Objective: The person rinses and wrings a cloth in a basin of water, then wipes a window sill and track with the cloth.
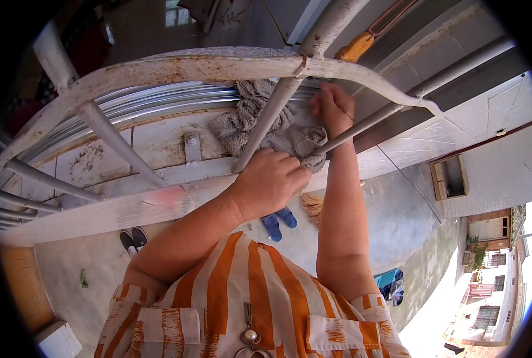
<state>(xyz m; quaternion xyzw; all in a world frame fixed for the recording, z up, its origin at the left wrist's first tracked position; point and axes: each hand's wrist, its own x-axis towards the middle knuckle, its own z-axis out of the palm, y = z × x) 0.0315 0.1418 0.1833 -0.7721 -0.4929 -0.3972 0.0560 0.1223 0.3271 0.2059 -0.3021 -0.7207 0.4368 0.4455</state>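
My left hand (271,184) is closed on the lower end of a crumpled grey cloth (257,116), at the outer edge of the window sill. The cloth lies bunched over the sill and metal window tracks (176,98), behind a slanting bar. My right hand (336,108) reaches past the bars to the right end of the tracks, just right of the cloth. Its fingers are curled, and I cannot make out what is in them. Around both forearms stands a white, rust-stained window grille (176,70).
Slanting bars (120,143) and a bolted bracket (192,146) flank the sill. An orange-handled object (355,46) hangs upper right. A thin wire (406,179) runs past the right arm. Below are blue slippers (279,224), dark shoes (133,240) and a broom head (312,209).
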